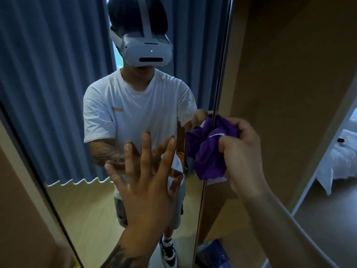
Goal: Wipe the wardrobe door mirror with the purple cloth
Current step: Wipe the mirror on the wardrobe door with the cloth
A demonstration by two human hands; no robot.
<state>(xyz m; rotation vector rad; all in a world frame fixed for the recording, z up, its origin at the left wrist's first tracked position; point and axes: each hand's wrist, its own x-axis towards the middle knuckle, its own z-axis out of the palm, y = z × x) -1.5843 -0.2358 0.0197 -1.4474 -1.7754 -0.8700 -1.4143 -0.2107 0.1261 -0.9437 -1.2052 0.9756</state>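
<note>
Blue curtain [48, 84] fills the mirror [63, 200] from nine to twelve o'clock, seen only as a reflection, its hem ending above reflected pale floor. Brown wardrobe panel shows at seven o'clock, left of the mirror's dark frame. At the centre the glass reflects a person in a white T-shirt, grey shorts and a white headset.

At six o'clock the left hand [146, 182] rises from a tattooed forearm, fingers straight and spread, grasping nothing; its fingertips [145, 137] meet their own reflection, so they appear to touch the glass, though actual contact cannot be told for sure.

Along the mirror's right edge [216, 105], a thin dark strip runs from twelve to six o'clock. At three o'clock from the left hand, the cloth [210, 155], purple and crumpled, sits at this edge, pressed to or just beside the glass, with its reflection bunched on the other side. The right hand [241, 149] clenches the cloth, fingers and thumb curled round it.

Further right is a brown door [280, 74]. At four o'clock, a gap shows a bed [340, 159] with white sheets.
</note>
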